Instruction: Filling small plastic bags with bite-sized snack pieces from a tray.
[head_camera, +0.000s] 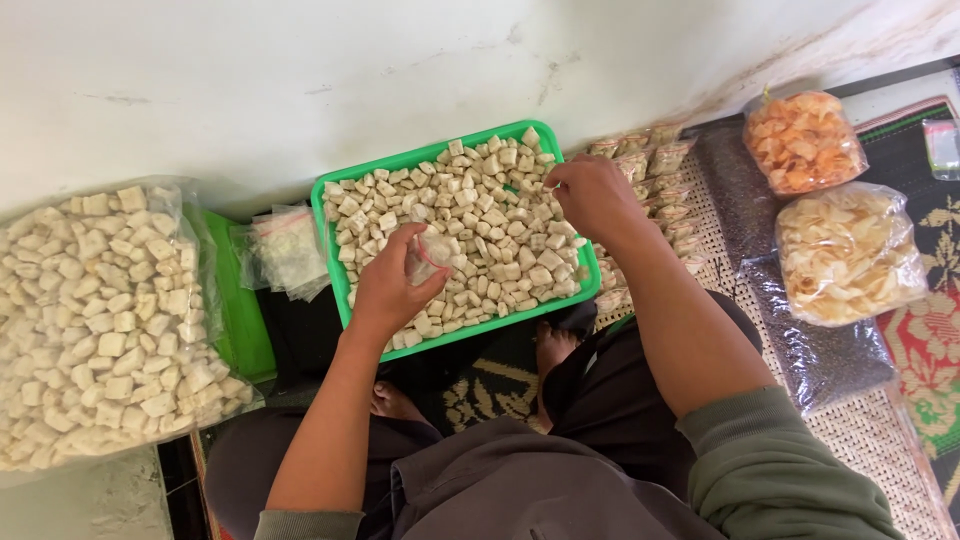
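2 hands (390, 285) (592, 195) over green tray (335, 262), left holding small bag (428, 255).

White scuffed wall (300, 70) behind; patterned woven mat (900, 400) on floor; daylight even.

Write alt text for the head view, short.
Seen from above, a seated person's left hand holds a small clear bag over a green tray of pale cracker cubes, while the right hand picks at the cubes. Large bags of crackers lie on either side.
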